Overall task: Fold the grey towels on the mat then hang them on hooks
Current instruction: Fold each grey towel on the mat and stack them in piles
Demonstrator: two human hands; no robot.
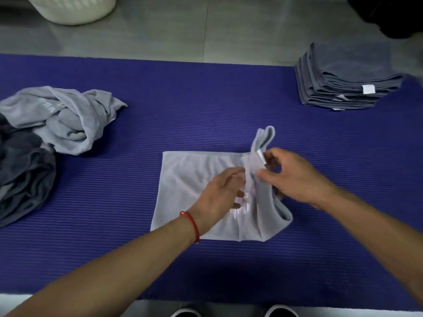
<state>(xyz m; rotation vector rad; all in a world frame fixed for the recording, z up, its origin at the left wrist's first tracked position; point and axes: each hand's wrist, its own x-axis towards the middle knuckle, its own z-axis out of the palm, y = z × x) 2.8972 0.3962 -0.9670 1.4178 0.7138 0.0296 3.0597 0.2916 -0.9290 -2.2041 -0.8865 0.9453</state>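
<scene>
A light grey cloth towel (pixel 194 179) is laid mid-mat on the ribbed blue foam mat (pixel 206 99), its right edge lifted into a fold. That raised edge is pinched by the right hand (pixel 295 177), fingers curled round it near a white tag (pixel 261 156). The flat part is pressed by the left hand (pixel 222 193), fingers nearly straight, nothing gripped; a red string bracelet (pixel 192 223) is worn at its wrist. A crumpled grey towel pile (pixel 57 120) is seen far left, a folded dark grey towel stack (pixel 343 78) far right, a white basket (pixel 73 8) beyond the mat.
</scene>
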